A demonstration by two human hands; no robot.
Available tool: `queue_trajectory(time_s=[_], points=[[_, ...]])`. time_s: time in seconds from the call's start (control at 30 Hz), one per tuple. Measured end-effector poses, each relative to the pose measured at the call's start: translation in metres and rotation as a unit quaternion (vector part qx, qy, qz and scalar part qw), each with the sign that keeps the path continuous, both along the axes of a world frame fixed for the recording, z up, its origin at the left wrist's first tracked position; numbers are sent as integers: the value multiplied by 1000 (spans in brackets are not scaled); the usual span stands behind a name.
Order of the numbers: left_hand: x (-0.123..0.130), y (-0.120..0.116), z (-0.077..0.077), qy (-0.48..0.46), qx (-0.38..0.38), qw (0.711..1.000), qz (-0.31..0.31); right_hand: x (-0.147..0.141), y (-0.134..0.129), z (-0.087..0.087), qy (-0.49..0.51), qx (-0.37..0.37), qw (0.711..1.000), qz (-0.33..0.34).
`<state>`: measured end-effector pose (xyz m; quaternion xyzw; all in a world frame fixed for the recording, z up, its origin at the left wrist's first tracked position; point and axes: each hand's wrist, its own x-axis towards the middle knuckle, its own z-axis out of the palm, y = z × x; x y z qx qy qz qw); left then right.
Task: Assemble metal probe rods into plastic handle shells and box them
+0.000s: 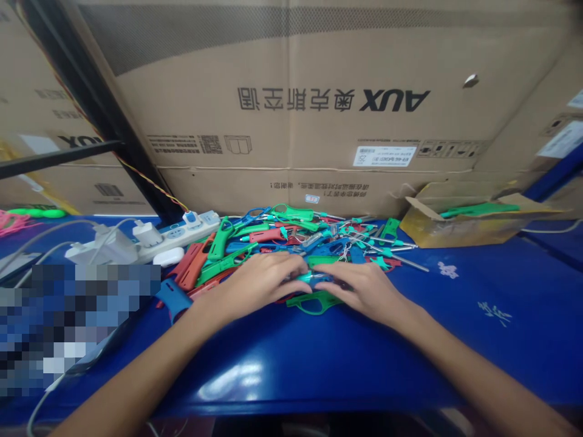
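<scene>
A pile of red, green and blue plastic lighter-like casings (221, 240) with metal rods and small teal parts lies on the blue table (282, 364). At its front edge my left hand (268, 276) pinches a small teal piece (306, 277) between thumb and fingers. Facing it from the right, my right hand (364, 285) has its thumb and fingers closed round the other side of the same small assembly, whose details are hidden. Just below the hands lies a green casing with a loop handle (314, 303).
A white power strip (195, 227) with plugs and cables stands left of the pile. An open cardboard box (455, 230) holding green parts is at the back right. Large cardboard (291, 133) walls the back. A blurred-out object (77, 321) lies at the left.
</scene>
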<state>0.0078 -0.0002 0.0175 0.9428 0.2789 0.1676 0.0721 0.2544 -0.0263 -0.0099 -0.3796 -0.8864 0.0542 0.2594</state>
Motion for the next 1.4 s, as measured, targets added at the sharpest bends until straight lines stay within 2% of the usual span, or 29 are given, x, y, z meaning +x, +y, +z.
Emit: queue_trajectory(time_s=[0.2,0.4,0.73,1.03,1.2,1.4], points=[[7,-2,-7,-53,71,996,-10,-6,0,-6,121,-2,992,34],[7,-4,-8,-65,98,993,15,-5,-2,0,154,1,988,26],[3,-2,-4,-35,52,997,42,1,0,-1,145,44,988,8],[-8,2,8,-4,31,998,48,10,1,10,129,69,989,5],[-7,2,8,18,22,996,80,11,2,11,125,72,990,7],[-7,-1,7,-14,-31,995,93,12,3,11,128,86,988,0]])
